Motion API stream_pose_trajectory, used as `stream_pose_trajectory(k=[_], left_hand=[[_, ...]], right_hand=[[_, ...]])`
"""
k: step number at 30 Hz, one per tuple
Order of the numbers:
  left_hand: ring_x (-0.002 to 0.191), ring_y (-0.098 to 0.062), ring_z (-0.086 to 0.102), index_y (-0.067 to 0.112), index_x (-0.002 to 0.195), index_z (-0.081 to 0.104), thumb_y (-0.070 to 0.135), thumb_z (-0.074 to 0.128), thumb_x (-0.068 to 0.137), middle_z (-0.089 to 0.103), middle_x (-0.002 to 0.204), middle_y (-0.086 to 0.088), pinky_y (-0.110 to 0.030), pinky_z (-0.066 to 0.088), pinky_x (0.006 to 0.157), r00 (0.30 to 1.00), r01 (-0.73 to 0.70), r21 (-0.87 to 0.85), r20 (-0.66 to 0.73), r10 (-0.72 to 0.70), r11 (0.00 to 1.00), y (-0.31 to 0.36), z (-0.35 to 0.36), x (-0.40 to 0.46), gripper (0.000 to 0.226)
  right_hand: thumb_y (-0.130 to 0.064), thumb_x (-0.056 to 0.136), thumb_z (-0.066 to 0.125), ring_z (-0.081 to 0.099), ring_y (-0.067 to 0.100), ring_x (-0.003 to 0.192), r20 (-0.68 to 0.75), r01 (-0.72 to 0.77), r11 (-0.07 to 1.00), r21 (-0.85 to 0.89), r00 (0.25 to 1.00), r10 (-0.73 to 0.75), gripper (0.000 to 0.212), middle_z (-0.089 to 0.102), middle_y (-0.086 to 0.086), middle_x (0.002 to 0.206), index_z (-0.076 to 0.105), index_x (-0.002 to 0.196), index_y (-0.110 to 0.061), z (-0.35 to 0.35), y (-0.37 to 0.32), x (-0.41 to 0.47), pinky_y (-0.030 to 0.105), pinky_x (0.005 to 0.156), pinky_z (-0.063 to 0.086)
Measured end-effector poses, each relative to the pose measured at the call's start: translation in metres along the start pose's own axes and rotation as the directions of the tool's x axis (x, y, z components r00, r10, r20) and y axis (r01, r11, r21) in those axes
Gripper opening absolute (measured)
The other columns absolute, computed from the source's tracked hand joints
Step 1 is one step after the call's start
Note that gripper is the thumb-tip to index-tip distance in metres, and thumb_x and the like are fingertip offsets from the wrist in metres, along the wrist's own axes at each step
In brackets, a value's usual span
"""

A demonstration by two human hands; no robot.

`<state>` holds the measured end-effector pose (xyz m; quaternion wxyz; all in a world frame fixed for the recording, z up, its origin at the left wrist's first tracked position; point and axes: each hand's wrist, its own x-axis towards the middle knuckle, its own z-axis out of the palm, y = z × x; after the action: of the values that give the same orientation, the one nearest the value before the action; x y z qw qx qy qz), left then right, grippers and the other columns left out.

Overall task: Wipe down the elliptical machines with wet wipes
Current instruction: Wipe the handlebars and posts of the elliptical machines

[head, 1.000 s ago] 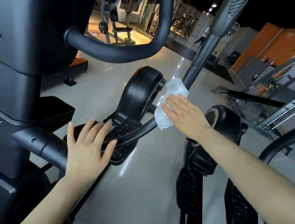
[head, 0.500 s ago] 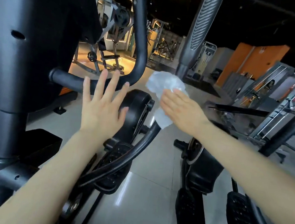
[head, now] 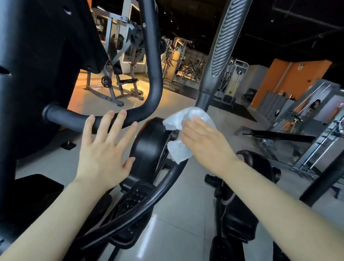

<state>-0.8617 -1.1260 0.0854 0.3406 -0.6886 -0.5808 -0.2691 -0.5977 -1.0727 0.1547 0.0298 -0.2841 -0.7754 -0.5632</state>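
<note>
I stand on a black elliptical whose console column (head: 22, 73) fills the left. Its swinging arm (head: 223, 39), with a ribbed grip, rises at centre. My right hand (head: 206, 143) holds a crumpled white wet wipe (head: 177, 150) wrapped against this arm, just below the grip, with fingers laid over the wipe. My left hand (head: 105, 150) is raised with fingers spread. Its fingertips are at the curved fixed handlebar (head: 152, 73); I cannot tell whether they touch it. Below lie the flywheel cover (head: 149, 145) and a foot pedal (head: 133, 208).
A second elliptical (head: 242, 204) stands close on the right with its own pedals and arm (head: 335, 167). Grey weight racks (head: 318, 131) stand at the right, benches and machines (head: 117, 76) at the back on a glossy tiled floor (head: 176, 228).
My right hand has slid the wipe up the swinging arm towards the ribbed grip. My left hand rose from the pedal area to the fixed handlebar, and my view tilted up.
</note>
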Motion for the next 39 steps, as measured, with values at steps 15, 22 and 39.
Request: stream_pose_trajectory(k=[15,22,39], left_hand=[[0.139,-0.038,0.029,0.014,0.144,0.048,0.028,0.072,0.067,0.036,0.154,-0.018,-0.060,0.013,0.112,0.999,-0.024,-0.039,-0.039,0.022,0.999,-0.006,0.004,-0.003,0.082],[0.143,-0.036,0.029,0.015,0.123,0.067,0.040,0.058,0.084,0.043,0.151,-0.015,-0.056,0.010,0.115,0.999,-0.027,-0.342,-0.050,0.011,0.939,-0.011,-0.006,-0.010,0.047],[0.075,-0.011,0.057,0.033,0.091,0.067,0.004,0.070,0.087,0.061,0.088,0.007,-0.019,0.048,0.069,0.724,0.690,-0.689,0.652,-0.225,0.222,-0.032,-0.012,-0.123,0.029]], right_hand=[[0.002,0.080,0.062,0.066,0.028,0.104,0.023,-0.169,0.973,0.157,0.986,0.167,0.013,0.070,0.009,0.093,0.073,0.081,-0.005,0.009,-0.026,0.003,0.035,0.117,0.021],[0.003,0.085,0.055,0.053,0.020,0.100,0.625,-0.531,0.736,0.419,0.757,0.190,0.013,0.060,0.005,0.084,0.065,0.090,-0.005,-0.019,-0.124,0.011,0.026,0.078,0.035],[-0.022,0.085,0.072,0.048,0.013,0.064,0.791,-0.710,-0.401,0.579,0.608,0.067,0.018,0.053,-0.005,0.071,0.055,0.080,-0.022,-0.091,-0.216,0.022,0.028,0.060,0.037]])
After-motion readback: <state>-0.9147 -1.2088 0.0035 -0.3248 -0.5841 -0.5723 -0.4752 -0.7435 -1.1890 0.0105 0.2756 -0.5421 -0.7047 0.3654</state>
